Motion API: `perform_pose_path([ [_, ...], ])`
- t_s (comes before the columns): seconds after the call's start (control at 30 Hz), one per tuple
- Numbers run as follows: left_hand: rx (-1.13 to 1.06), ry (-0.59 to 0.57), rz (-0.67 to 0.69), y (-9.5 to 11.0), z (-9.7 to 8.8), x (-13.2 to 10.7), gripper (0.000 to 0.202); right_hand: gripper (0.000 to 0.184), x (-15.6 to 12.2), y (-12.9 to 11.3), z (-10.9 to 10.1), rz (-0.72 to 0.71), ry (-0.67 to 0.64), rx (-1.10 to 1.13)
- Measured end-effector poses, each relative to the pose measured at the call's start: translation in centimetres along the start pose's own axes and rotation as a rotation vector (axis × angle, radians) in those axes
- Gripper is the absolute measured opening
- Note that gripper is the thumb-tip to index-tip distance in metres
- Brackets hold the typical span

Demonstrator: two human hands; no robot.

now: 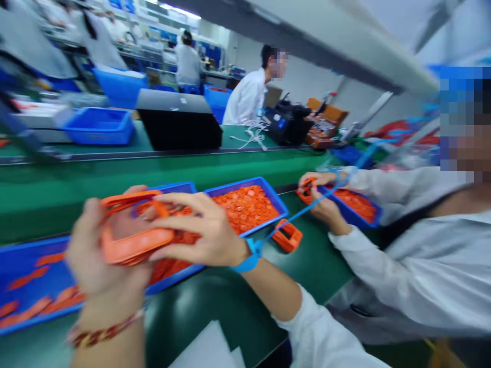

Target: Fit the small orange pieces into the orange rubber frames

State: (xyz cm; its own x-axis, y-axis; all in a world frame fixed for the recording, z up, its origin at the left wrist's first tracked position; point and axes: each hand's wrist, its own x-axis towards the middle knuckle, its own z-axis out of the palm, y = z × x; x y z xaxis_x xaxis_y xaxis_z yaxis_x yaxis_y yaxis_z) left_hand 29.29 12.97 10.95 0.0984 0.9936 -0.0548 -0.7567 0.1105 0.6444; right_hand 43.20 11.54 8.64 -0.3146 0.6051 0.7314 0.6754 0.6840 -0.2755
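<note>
Braided bracelet (103, 331) is circling your left wrist while your left hand (107, 250) and right hand (203, 230) are both clenching a rubbery orange frame (134, 245) above a blue plastic tray (38, 321) of orange strips (26, 278). Next along, a second tray (233, 183) is heaping with small orange pieces (245, 209), one loose frame (287, 236) is lying on the green bench (230, 306), and a co-worker's hands (322, 197) are gripping another frame (306, 190) at a third tray (353, 207).
</note>
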Motion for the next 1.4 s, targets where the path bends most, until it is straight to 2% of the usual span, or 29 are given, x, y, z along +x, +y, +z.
perform_pose_path([
  [0.03,0.030,0.078,0.013,0.1,-0.1,-0.1,0.041,0.034,-0.1,0.0,-0.1,-0.009,0.050,0.083],
  [0.07,0.042,0.073,0.002,0.1,-0.1,-0.2,0.041,0.031,-0.2,0.1,-0.1,0.003,0.093,0.154],
  [0.2,0.064,-0.092,0.030,-0.5,-0.7,-0.3,0.036,0.025,-0.4,0.1,0.0,-0.026,0.157,0.339],
  [0.37,0.074,-0.268,0.045,-0.6,-1.5,-0.9,0.046,0.027,-0.7,-0.3,-0.2,-0.014,0.190,0.356],
  [0.47,0.065,-0.324,0.016,-0.4,-1.5,-1.3,0.050,0.029,-0.7,-0.5,-0.2,-0.041,0.203,0.362],
  [0.83,0.080,-0.280,0.006,-0.2,-1.1,-1.5,0.050,0.033,-0.8,-0.6,0.0,-0.066,0.222,0.366],
  [1.0,0.039,-0.233,0.046,-0.3,-0.8,-1.4,0.039,0.025,-1.0,-0.9,0.2,-0.069,0.144,0.354],
  [1.13,0.027,-0.180,0.068,-0.4,-0.7,-1.4,0.036,0.037,-1.3,-1.1,0.9,-0.039,0.101,0.414],
  [1.27,0.020,-0.182,0.097,-0.4,-0.8,-1.4,0.035,0.047,-1.5,-1.0,1.2,-0.035,0.053,0.520],
  [1.4,0.013,-0.185,0.090,-0.2,-0.9,-1.4,0.035,0.045,-1.2,-1.2,0.6,-0.049,0.038,0.519],
])
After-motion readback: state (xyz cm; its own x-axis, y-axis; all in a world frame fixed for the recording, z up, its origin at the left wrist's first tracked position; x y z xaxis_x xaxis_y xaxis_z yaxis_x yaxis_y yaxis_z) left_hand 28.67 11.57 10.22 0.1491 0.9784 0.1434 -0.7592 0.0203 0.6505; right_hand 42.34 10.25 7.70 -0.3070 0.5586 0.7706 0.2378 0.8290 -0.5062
